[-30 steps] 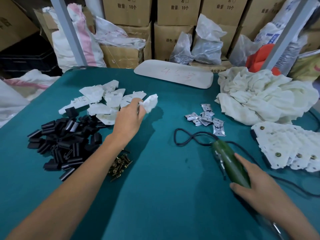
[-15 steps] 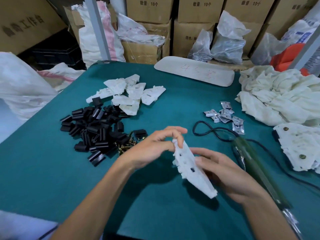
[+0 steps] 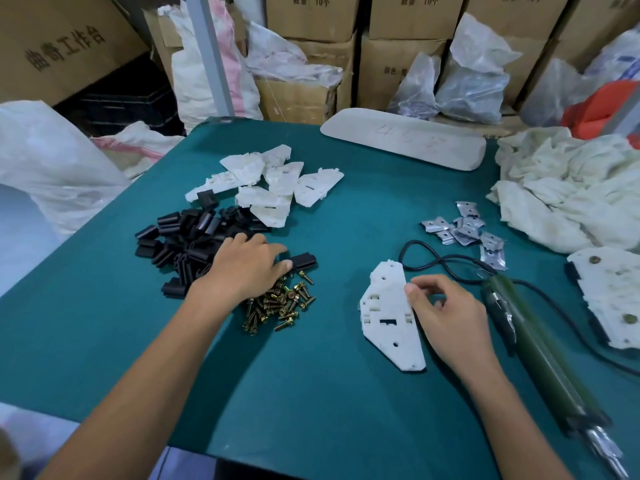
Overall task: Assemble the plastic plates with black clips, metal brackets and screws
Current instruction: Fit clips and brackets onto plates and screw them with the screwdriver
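One white plastic plate (image 3: 389,317) lies flat on the green table in front of me. My right hand (image 3: 450,315) rests beside it, thumb tip against the plate's right edge, fingers loosely curled and holding nothing. My left hand (image 3: 247,268) lies over the near edge of the black clip pile (image 3: 187,237), its fingers stretched toward a single black clip (image 3: 304,260) and touching its end. Brass screws (image 3: 282,303) sit in a heap just below that hand. Metal brackets (image 3: 464,230) are scattered further back on the right. More loose white plates (image 3: 277,185) lie behind the clips.
A green electric screwdriver (image 3: 540,348) lies to the right of my right hand, its black cable (image 3: 426,259) looping behind the plate. Assembled plates (image 3: 609,299) are stacked at the right edge, with a crumpled white cloth (image 3: 571,188) behind. A long white board (image 3: 405,140) lies at the back.
The plate, held up by both hands half a second ago, now lies on the table. My left hand has let go and moved left to the clips.
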### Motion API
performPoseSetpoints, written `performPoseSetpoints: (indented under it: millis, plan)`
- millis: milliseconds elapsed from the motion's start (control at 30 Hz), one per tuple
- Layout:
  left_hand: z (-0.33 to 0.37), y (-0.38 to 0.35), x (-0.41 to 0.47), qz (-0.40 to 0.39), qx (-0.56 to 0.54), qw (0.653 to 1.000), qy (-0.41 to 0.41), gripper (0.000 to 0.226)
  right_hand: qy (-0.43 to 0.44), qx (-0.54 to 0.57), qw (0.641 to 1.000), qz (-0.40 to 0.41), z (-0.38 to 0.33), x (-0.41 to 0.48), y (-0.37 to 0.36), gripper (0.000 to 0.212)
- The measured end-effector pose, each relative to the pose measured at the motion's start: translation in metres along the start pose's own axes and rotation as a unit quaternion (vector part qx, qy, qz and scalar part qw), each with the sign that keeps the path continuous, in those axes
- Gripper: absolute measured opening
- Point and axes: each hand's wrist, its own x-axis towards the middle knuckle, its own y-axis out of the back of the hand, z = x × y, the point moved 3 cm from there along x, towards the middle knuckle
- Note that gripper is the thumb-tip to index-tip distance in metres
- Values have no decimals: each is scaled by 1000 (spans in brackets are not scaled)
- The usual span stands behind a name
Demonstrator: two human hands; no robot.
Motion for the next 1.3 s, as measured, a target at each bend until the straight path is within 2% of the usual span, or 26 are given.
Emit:
performPoseSetpoints:
  millis: [100,233,333,467,567,633,700,733,800,867,933,1033,1100,1200,1267,1300]
  plan:
    - [6,6,7,-24,-63,997,-28,40,1,10,1000,0,4,0,-1,4]
    - [14,13,11,39,-138,987,-76,25,34,17,999,15,-3,2,0,4]
    - [26,14,12,66,-178,978,-92,38,54,34,998,5,-10,7,-2,4]
    - [42,14,18,79,-140,985,-59,42,49,61,997,-3,-18,11,-4,10]
    - [57,29,10,150,-198,967,-54,44,37,134,990,-10,-22,15,-3,9]
    - [81,40,-6,201,-282,934,-85,42,-6,265,961,-81,-25,14,-9,8]
    - [113,43,-22,231,-265,925,-145,40,-57,400,902,-150,-30,12,-16,33]
    - [126,42,-28,234,-243,925,-173,39,-72,442,880,-157,-30,13,-17,37]
    - [133,36,-29,223,-218,931,-191,45,-93,475,865,-130,-27,19,-13,22]
    - [123,27,-19,195,-212,944,-162,56,-110,427,895,-65,-18,30,-4,4]
    - [110,16,-7,142,-191,963,-129,50,-111,349,930,-23,-6,38,3,20]
    - [105,0,0,71,-182,974,-111,41,-110,301,946,-42,6,39,2,17]
    - [111,-11,-3,73,-165,980,-83,58,-127,300,944,-59,13,38,-1,16]
    - [132,-22,-16,86,-182,978,-60,84,-146,323,932,-73,15,38,-4,27]
    - [143,-26,-21,89,-216,971,-56,78,-155,339,925,-78,13,37,-5,28]
    - [146,-26,-23,80,-265,960,-48,68,-159,345,922,-80,13,36,-5,27]
